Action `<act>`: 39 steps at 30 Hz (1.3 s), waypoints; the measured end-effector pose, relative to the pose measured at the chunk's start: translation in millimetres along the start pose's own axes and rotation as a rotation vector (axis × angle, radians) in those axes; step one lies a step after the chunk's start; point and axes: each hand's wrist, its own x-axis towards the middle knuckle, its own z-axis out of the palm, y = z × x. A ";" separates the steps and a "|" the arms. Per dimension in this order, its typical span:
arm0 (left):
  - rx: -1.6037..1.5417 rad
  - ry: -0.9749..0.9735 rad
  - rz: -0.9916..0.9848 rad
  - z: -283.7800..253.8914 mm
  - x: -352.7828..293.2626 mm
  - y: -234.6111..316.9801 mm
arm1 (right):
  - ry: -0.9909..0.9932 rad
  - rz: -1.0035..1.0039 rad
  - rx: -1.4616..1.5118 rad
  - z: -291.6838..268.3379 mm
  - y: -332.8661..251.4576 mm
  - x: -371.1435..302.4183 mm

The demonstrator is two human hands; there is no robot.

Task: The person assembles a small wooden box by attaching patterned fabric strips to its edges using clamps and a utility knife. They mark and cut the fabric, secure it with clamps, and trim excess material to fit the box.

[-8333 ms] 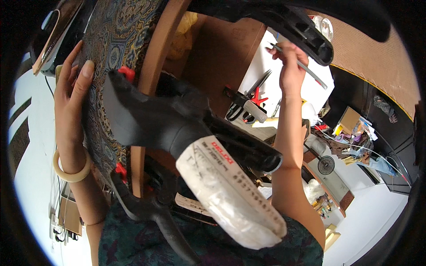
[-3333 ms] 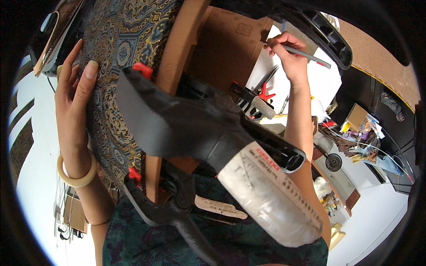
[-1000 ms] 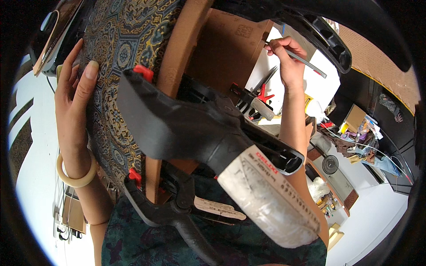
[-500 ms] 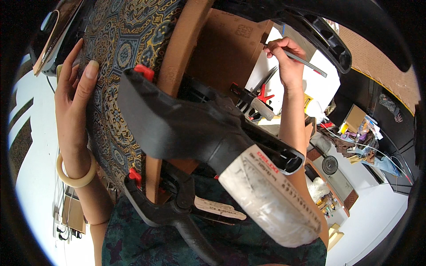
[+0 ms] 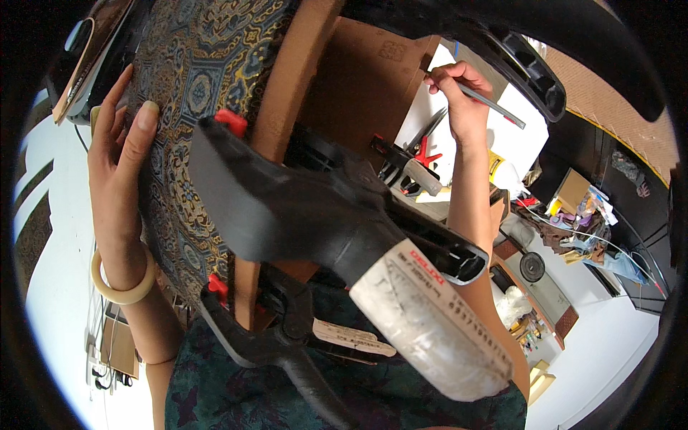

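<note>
Pinching a grey pen-like tool (image 5: 496,107), our right hand (image 5: 464,99) perhaps touches the brown panel (image 5: 365,89) with the tip. Our left hand (image 5: 118,161) lies, fingers unclenched, against patterned fabric (image 5: 204,89).

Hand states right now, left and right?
Left hand: open, against the patterned fabric.
Right hand: closed, holding a slim grey pen-like tool.

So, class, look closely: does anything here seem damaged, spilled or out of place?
The pale wrap on the large black clamp looks creased and scuffed. At right, a jumbled heap of cloth and packets looks untidy. No spill shows.
</note>
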 end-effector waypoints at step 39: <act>-0.004 -0.015 -0.013 -1.9 0.4 0.5 | 0.081 0.023 0.016 7.6 -3.4 0.4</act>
